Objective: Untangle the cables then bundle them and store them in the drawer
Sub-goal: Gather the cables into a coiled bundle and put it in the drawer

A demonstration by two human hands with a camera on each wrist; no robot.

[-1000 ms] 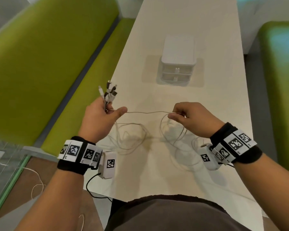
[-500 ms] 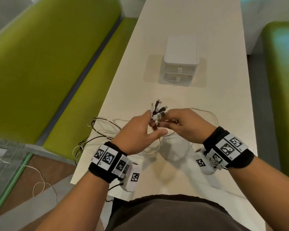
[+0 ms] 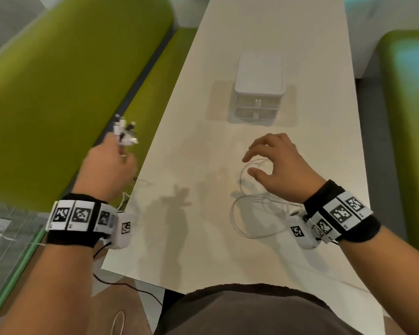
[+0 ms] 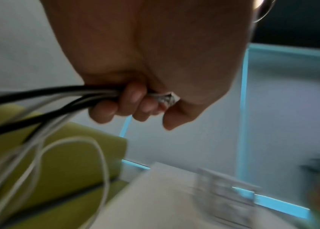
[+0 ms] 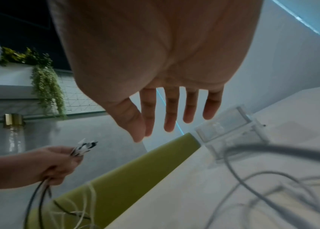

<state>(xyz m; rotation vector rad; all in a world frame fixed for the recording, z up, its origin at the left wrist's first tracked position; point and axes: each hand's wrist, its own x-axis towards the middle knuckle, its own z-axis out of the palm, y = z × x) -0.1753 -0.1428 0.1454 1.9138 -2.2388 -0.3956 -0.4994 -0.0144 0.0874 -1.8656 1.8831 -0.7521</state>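
My left hand [image 3: 109, 165] is raised past the table's left edge and grips a bunch of black and white cables [image 4: 57, 99] just below their plugs [image 3: 125, 131]. The plugs [image 5: 84, 147] stick up out of my fist, and the cables [image 5: 43, 198] hang down from it. My right hand [image 3: 273, 163] hovers with fingers spread and relaxed above a loose white cable loop [image 3: 249, 213] lying on the table; it holds nothing. The small white drawer unit [image 3: 258, 93] stands further back on the table, both drawers closed.
The long white table [image 3: 228, 250] runs away from me. A green bench [image 3: 58, 93] lines its left side and another green seat [image 3: 409, 117] sits at the right. A black wire [image 3: 121, 284] trails off the table's near left corner.
My hands were together at the plugs half a second ago. The left hand has swung out left with the bunch; the right hand has let go and moved right over the white loop.
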